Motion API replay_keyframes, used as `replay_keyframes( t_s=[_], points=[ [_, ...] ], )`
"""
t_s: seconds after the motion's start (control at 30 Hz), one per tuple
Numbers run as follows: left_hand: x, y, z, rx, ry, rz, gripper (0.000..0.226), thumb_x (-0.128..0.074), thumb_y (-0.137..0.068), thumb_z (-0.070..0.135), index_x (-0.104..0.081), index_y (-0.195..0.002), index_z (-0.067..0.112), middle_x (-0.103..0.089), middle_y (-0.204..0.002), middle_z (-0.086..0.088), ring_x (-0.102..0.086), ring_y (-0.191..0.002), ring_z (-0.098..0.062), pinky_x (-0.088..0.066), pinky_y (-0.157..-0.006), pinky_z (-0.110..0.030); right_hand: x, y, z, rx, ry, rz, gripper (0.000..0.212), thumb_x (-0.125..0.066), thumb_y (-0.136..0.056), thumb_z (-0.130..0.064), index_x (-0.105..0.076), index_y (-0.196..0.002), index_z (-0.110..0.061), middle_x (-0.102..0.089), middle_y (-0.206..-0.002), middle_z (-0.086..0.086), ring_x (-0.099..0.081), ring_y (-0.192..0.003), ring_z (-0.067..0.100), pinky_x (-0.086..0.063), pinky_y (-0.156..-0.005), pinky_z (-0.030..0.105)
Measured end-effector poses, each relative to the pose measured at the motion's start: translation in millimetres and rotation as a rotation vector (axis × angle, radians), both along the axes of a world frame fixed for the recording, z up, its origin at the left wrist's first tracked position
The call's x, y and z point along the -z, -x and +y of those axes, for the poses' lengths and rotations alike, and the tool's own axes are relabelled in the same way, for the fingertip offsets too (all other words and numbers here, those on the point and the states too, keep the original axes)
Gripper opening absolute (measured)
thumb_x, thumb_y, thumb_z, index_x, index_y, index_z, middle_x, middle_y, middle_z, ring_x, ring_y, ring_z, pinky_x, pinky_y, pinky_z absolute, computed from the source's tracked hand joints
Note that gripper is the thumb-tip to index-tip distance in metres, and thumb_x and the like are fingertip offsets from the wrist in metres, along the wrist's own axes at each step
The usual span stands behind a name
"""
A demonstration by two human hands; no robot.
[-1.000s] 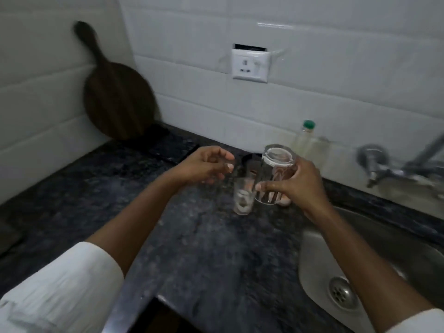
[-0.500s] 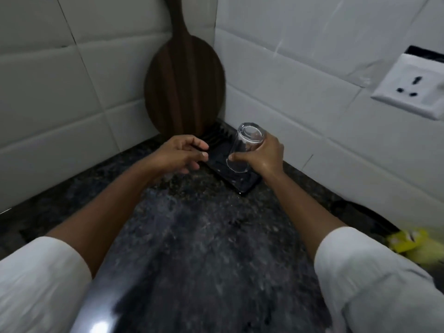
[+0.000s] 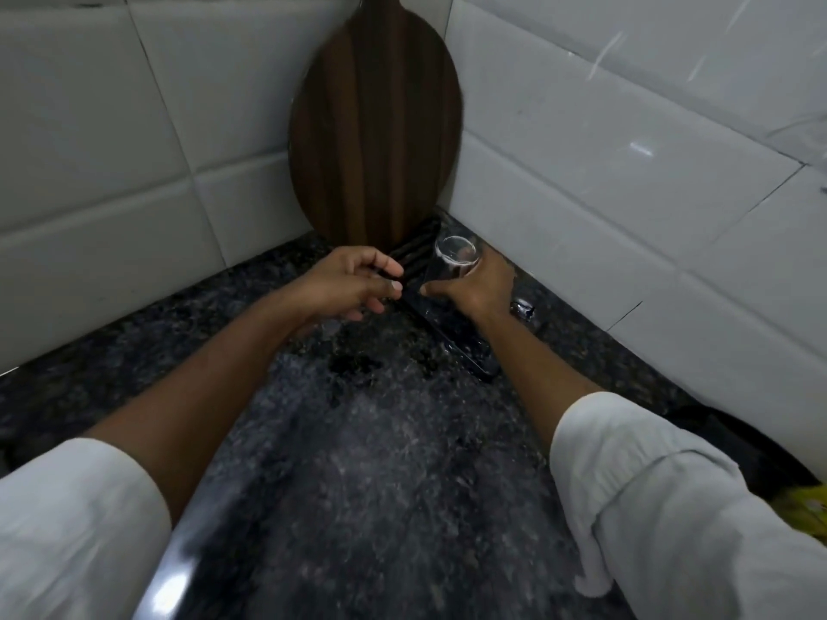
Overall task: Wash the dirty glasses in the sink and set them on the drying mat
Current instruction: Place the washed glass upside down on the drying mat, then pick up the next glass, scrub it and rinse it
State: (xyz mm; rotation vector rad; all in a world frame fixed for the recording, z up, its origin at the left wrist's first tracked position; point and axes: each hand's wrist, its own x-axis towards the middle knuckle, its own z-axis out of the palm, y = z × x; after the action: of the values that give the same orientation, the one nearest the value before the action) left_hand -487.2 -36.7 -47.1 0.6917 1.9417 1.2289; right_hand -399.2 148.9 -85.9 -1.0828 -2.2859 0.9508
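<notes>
Holding one glass (image 3: 449,270), right hand (image 3: 481,288)

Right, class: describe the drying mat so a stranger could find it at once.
Start at the tiled wall corner where the round wooden board leans. At its foot lies the drying mat, black and ribbed on the speckled counter; the right hand holds an upturned glass over it.
</notes>
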Motion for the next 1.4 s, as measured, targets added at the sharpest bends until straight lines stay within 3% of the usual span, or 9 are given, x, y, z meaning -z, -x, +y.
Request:
replay_keyframes(
  t_s=[0.13,0.3,0.53,0.67,0.83,1.03,1.2,1.3,1.4],
  points=[
    [-1.5,-3.8,2.2,0.011,0.012,0.012,0.015,-0.067,-0.092,0.022,-0.063,-0.104,0.028,-0.074,-0.108,-0.003,-0.067,-0.083,-0.013,-0.048,-0.07,-0.03,0.1,-3.6,-2.6,-0.021,0.039,0.014,0.076,-0.097,-0.045,-0.031,-0.064,-0.111,-0.012,-0.07,-0.109,0.003,-0.057,-0.089,0.009,-0.041,-0.076,0.018],
    [-11.2,-25.3,13.4,0.03,-0.004,0.019,0.015,-0.068,-0.091,0.022,-0.063,-0.104,0.027,-0.075,-0.107,-0.003,-0.067,-0.081,-0.014,-0.048,-0.072,-0.032,-11.9,-28.4,-5.2,-0.024,0.183,0.032,0.073,-0.094,-0.055,-0.028,-0.057,-0.115,-0.012,-0.062,-0.109,0.001,-0.058,-0.097,0.015,-0.05,-0.083,0.03],
    [-46.3,-110.5,46.0,0.132,-0.047,0.091,0.017,-0.068,-0.091,0.02,-0.063,-0.107,0.023,-0.073,-0.095,0.001,-0.065,-0.075,-0.012,-0.044,-0.065,-0.027,-62.6,-140.4,-5.4,0.017,0.428,0.229,0.02,-0.077,-0.078,-0.018,-0.066,-0.094,-0.016,-0.07,-0.087,0.002,-0.067,-0.082,0.017,-0.056,-0.073,0.035],
    [-73.4,-191.7,62.0,0.222,-0.094,0.127,0.017,-0.067,-0.091,0.014,-0.062,-0.106,0.019,-0.069,-0.088,-0.001,-0.062,-0.068,-0.012,-0.042,-0.06,-0.024,-99.7,-229.7,-5.6,0.001,0.416,0.242,0.011,-0.076,-0.08,-0.015,-0.067,-0.086,-0.017,-0.07,-0.079,0.002,-0.067,-0.075,0.015,-0.056,-0.068,0.033],
    [-95.5,-296.3,73.4,0.33,-0.122,0.155,0.013,-0.069,-0.091,0.015,-0.063,-0.099,0.023,-0.068,-0.084,-0.001,-0.064,-0.066,-0.01,-0.044,-0.058,-0.023,-134.2,-351.9,-13.2,0.047,0.351,0.216,0.014,-0.075,-0.08,-0.016,-0.069,-0.092,-0.013,-0.07,-0.082,0.005,-0.067,-0.074,0.015,-0.058,-0.068,0.033],
    [-114.9,-399.5,79.1,0.443,-0.16,0.125,0.013,-0.068,-0.091,0.01,-0.063,-0.1,0.018,-0.07,-0.083,-0.003,-0.063,-0.067,-0.015,-0.043,-0.055,-0.023,-155.2,-475.4,-21.1,0.108,0.221,0.196,0.011,-0.076,-0.079,-0.015,-0.069,-0.087,-0.015,-0.068,-0.076,0.003,-0.064,-0.068,0.013,-0.052,-0.054,0.025],
    [-119.0,-445.9,83.5,0.493,-0.14,0.139,0.019,-0.067,-0.091,0.009,-0.063,-0.11,0.011,-0.071,-0.093,-0.009,-0.063,-0.073,-0.016,-0.048,-0.053,-0.02,-124.2,-531.7,-25.2,0.285,0.195,0.171,0.01,-0.076,-0.075,-0.02,-0.067,-0.08,-0.021,-0.07,-0.081,0.003,-0.067,-0.08,0.02,-0.057,-0.072,0.038],
    [-114.2,-445.2,85.9,0.511,-0.123,0.159,0.022,-0.068,-0.091,0.011,-0.064,-0.113,0.011,-0.072,-0.096,-0.009,-0.064,-0.075,-0.017,-0.048,-0.058,-0.023,-91.7,-529.8,-39.9,0.223,0.27,0.031,0.029,-0.082,-0.072,-0.021,-0.064,-0.095,-0.016,-0.066,-0.085,0.001,-0.064,-0.083,0.021,-0.055,-0.076,0.04],
    [-107.5,-430.5,88.1,0.499,-0.105,0.165,0.023,-0.068,-0.091,0.009,-0.063,-0.113,0.009,-0.071,-0.092,-0.009,-0.064,-0.074,-0.018,-0.047,-0.06,-0.027,-59.0,-502.8,-58.0,0.151,0.318,-0.005,0.059,-0.09,-0.065,-0.027,-0.051,-0.107,-0.011,-0.053,-0.086,-0.006,-0.054,-0.084,0.018,-0.044,-0.067,0.029]
  ],
)
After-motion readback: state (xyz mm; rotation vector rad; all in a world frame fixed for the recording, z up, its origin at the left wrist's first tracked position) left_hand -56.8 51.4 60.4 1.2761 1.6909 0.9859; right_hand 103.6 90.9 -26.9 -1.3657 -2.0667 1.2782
